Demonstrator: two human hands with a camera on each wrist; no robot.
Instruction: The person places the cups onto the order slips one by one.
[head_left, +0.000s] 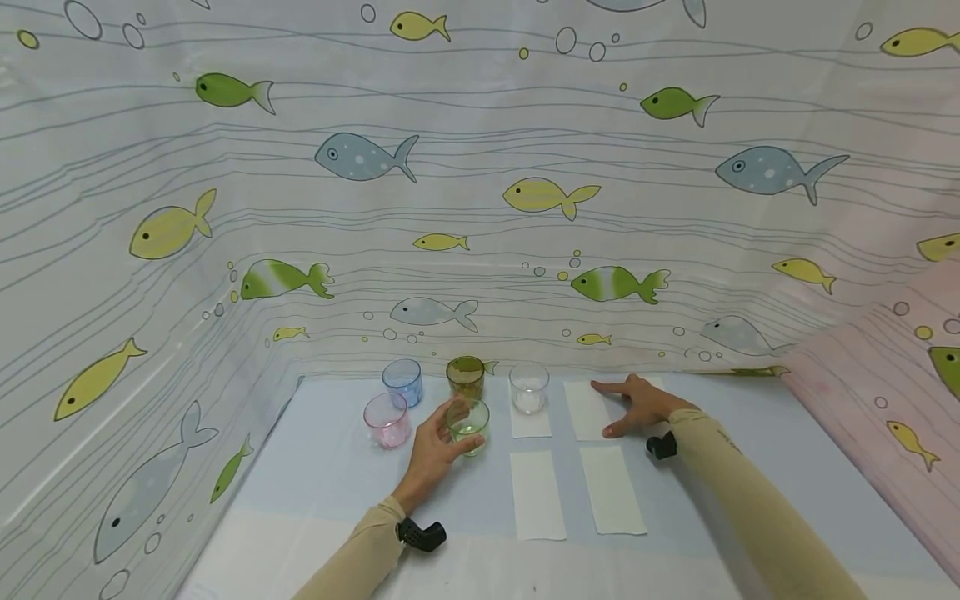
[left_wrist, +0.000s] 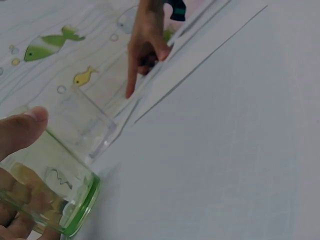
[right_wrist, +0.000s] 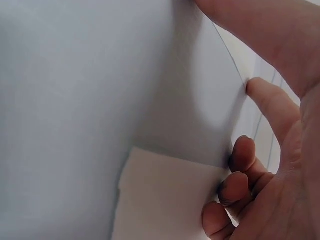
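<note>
My left hand (head_left: 429, 457) grips a clear green glass (head_left: 468, 423), thumb on the near side and fingers round the far side. In the left wrist view the glass (left_wrist: 65, 192) tilts, its thick green base toward the lower right. A colourless glass (head_left: 529, 390) stands on a white paper rectangle (head_left: 531, 426) at the back. To its right, my right hand (head_left: 643, 405) reaches over another paper rectangle (head_left: 585, 408), index finger stretched and thumb spread, fingertips at the paper's edges. In the right wrist view the other fingers (right_wrist: 234, 188) are bent beside a paper piece (right_wrist: 160, 195).
Blue (head_left: 402, 385), pink (head_left: 387, 423) and brown (head_left: 466, 379) glasses stand close round my left hand. Two more paper rectangles, one left (head_left: 537, 497) and one right (head_left: 613, 492), lie nearer me. A fish-patterned curtain (head_left: 480, 275) rises behind the table.
</note>
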